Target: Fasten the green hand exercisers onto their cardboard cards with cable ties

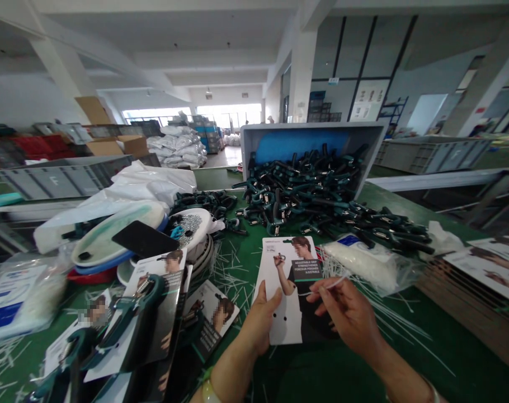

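My left hand grips the lower left edge of a printed backing card for a hand grip strengthener, held upright above the green table. Two small dark holes show in the card's white lower part. In front of the card's right side, my right hand pinches a thin white cable tie between thumb and fingers. Carded hand grip strengtheners lie stacked to the left of my left arm. Beyond the card, many loose dark green hand grip strengtheners spill out of a tipped grey crate.
White cable ties are strewn over the green table. A plastic bag of cable ties lies behind my right hand. Backing cards are stacked at the right edge. Round basins with a black phone-like slab stand left.
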`<state>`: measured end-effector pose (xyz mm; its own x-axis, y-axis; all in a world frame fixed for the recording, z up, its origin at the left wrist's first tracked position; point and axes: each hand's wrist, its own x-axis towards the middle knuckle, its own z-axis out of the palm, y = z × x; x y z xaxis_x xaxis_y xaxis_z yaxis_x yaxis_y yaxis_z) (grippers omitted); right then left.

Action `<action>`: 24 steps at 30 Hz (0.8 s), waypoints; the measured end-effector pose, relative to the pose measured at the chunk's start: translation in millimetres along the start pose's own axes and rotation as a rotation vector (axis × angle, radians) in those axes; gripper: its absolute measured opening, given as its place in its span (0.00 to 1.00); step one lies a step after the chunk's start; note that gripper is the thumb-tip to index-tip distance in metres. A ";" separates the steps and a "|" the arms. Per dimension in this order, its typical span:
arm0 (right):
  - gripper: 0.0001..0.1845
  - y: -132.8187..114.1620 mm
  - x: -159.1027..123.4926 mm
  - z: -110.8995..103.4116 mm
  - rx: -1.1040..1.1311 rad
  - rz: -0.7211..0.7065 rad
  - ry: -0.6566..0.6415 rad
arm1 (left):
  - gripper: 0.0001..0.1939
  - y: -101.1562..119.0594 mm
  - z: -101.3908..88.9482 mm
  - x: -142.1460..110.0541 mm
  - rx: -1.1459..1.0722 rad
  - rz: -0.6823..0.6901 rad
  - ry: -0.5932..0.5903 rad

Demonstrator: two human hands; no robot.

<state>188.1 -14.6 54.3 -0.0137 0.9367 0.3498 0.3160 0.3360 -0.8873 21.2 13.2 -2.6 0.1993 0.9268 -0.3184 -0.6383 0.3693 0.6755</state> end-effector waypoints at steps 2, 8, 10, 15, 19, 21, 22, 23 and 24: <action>0.11 0.8 1.2 0.3 0.012 0.021 0.044 | 0.44 1.3 2.9 -2.1 0.016 -0.006 -0.001; 0.10 3.3 8.1 -0.7 0.044 -0.024 0.030 | 0.39 5.1 10.3 -9.7 0.023 0.020 -0.084; 0.10 4.8 8.7 -0.6 0.023 0.002 0.031 | 0.40 6.1 11.4 -10.9 0.026 0.014 -0.072; 0.03 20.1 10.0 2.6 -0.125 -0.244 -0.036 | 0.38 6.0 15.3 -15.1 0.017 -0.013 -0.036; 0.05 34.9 12.0 7.0 -0.377 -0.602 -0.024 | 0.33 2.2 19.7 -19.9 0.040 -0.022 -0.110; 0.08 38.2 12.3 7.6 -0.454 -0.659 -0.036 | 0.30 -0.3 20.7 -21.5 0.073 -0.045 -0.114; 0.09 39.1 12.3 7.2 -0.485 -0.669 -0.054 | 0.29 -1.5 20.6 -21.8 0.084 -0.050 -0.102; 0.10 39.7 12.3 6.5 -0.514 -0.678 -0.070 | 0.28 -2.5 20.2 -21.8 0.092 -0.051 -0.090; 0.11 40.3 12.2 5.5 -0.541 -0.691 -0.083 | 0.28 -3.5 19.5 -21.5 0.100 -0.049 -0.078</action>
<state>195.4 10.9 21.2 -0.4304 0.5527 0.7137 0.6173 0.7571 -0.2141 33.7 -6.6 14.8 0.2878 0.9086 -0.3027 -0.5496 0.4155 0.7248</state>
